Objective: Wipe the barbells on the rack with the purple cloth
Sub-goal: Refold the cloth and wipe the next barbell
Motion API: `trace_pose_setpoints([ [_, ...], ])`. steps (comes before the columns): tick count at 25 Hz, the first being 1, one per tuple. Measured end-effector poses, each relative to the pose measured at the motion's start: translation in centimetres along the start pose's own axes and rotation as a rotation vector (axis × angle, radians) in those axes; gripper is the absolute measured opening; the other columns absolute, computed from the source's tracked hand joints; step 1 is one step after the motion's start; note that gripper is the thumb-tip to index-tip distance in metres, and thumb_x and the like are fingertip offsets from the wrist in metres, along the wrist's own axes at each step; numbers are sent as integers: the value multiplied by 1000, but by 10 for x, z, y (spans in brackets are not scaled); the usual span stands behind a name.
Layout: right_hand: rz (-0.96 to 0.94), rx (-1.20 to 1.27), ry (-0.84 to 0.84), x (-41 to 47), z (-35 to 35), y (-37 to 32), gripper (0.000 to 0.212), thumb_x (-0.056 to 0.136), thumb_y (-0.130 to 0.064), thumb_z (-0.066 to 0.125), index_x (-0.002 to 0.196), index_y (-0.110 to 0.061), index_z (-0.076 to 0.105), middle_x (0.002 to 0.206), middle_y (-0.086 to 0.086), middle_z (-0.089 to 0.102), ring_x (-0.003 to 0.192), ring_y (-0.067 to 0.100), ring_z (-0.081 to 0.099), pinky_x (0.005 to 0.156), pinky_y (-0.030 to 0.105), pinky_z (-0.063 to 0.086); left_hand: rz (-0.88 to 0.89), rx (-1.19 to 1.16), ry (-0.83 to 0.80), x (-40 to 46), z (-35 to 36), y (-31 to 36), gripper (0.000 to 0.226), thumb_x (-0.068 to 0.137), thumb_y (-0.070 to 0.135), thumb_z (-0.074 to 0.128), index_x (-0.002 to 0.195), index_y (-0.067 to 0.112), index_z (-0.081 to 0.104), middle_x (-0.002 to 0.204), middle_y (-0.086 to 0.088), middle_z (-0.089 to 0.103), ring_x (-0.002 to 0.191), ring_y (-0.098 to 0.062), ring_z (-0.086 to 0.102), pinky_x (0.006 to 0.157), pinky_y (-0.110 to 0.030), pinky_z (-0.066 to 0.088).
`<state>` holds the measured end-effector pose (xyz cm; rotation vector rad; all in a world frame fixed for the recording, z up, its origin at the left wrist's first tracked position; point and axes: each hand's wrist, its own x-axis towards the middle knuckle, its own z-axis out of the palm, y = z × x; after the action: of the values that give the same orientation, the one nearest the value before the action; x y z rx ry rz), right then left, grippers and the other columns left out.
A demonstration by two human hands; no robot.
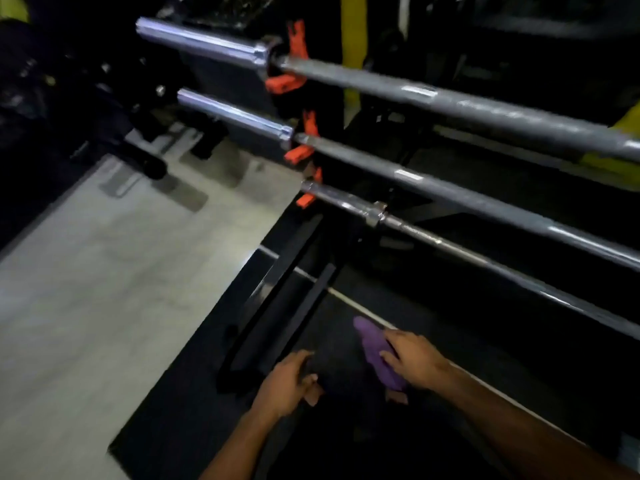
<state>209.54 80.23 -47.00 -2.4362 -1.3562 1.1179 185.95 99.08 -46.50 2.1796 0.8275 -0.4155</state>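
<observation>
Three barbells lie across a rack, stepped from far to near: the top barbell (450,98), the middle barbell (433,187) and the lowest barbell (450,247). Orange hooks (298,50) carry their left ends. My right hand (414,358) holds the purple cloth (375,355) low in the view, below and in front of the lowest bar, apart from it. My left hand (289,386) hangs to its left with loosely curled fingers and holds nothing. The picture is blurred by motion.
The black rack base frame (277,306) runs along the dark rubber mat under my hands. Pale concrete floor (104,289) spreads to the left. Dark gym equipment (86,98) stands at the far left, and a yellow post (353,46) rises behind the bars.
</observation>
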Motion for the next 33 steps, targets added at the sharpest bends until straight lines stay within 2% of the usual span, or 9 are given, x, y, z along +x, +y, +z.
trace_pose_setpoints([
  [2,-5,-42,-108,-3,26,-12,23,98,-45,48,112,-27,53,122,3,65,109,27,64,92,38,50,-169,-73,-57,-53,17,-53,29,88,34,65,108,52,58,108,15,65,101,-5,65,91,-31,53],
  [4,-56,-103,-166,1,37,-32,21,97,-46,48,107,-28,51,118,5,66,105,28,65,88,39,52,-315,-108,-68,-101,33,-98,13,85,36,62,92,46,60,94,16,67,88,-4,66,84,-33,55],
  [6,-122,-142,-187,6,45,-61,21,97,-45,50,107,-26,53,116,4,67,103,28,66,85,40,52,-416,-139,-49,-140,46,-130,15,86,44,58,96,33,61,94,7,71,85,-8,66,80,-33,54],
  [9,-211,-212,-245,19,69,-123,22,97,-41,55,111,-24,55,113,2,68,101,26,66,80,37,51,-478,-154,66,-192,64,-173,26,96,35,61,120,27,67,121,4,68,109,-14,65,84,-17,43],
  [15,-296,-386,-277,43,144,-273,35,98,-40,57,127,-22,56,121,4,66,106,26,66,84,37,52,-522,-290,282,-282,89,-272,41,94,37,62,133,24,57,129,5,53,118,-13,54,103,-34,45],
  [21,-375,-467,-273,52,202,-397,14,97,-41,57,100,-27,53,110,2,68,99,25,66,74,32,47,-639,-417,375,-355,77,-360,45,94,36,63,136,24,54,135,1,53,123,-18,54,105,-27,41],
  [24,-391,-471,-261,68,219,-437,22,97,-41,57,109,-23,57,109,1,69,101,25,66,77,34,48,-645,-468,389,-363,53,-401,47,94,39,63,137,25,53,137,0,52,125,-17,53,106,-29,41],
  [29,-382,-383,-248,122,228,-495,19,95,-41,60,97,-23,56,96,-2,68,90,22,67,72,35,50,-581,-394,397,-340,-29,-460,47,94,38,63,139,24,53,136,1,53,125,-16,53,106,-27,41],
  [33,-377,-242,-217,181,230,-544,17,95,-41,61,90,-29,50,89,-7,61,83,20,64,69,34,47,-395,-214,225,-298,-120,-513,46,96,40,59,140,31,48,136,7,51,122,-11,53,101,-22,41],
])
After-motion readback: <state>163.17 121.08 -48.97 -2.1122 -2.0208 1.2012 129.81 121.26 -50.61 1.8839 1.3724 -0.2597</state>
